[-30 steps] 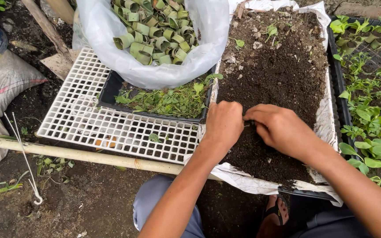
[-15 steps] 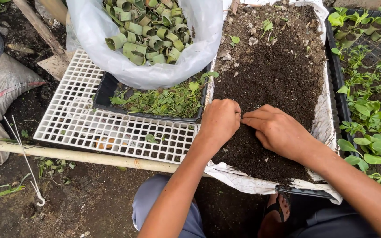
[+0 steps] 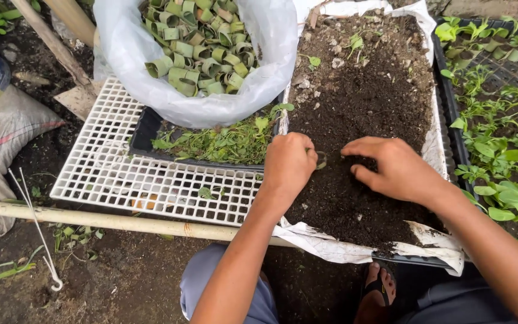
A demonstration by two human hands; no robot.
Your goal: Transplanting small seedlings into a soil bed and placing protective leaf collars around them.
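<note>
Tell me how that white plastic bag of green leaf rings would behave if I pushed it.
The white bag looks thin and slack, so it would probably dent rather than slide. The leaf rings look light and loose; some might spill from its open mouth. It rests partly on the black tray, so it may sag sideways.

Both forearms reaching forward over the soil tray (image 3: 445, 120), left hand (image 3: 289, 165) curled knuckles-up at its near left part, right hand (image 3: 391, 168) just beside, fingers bent down into the soil.
</note>
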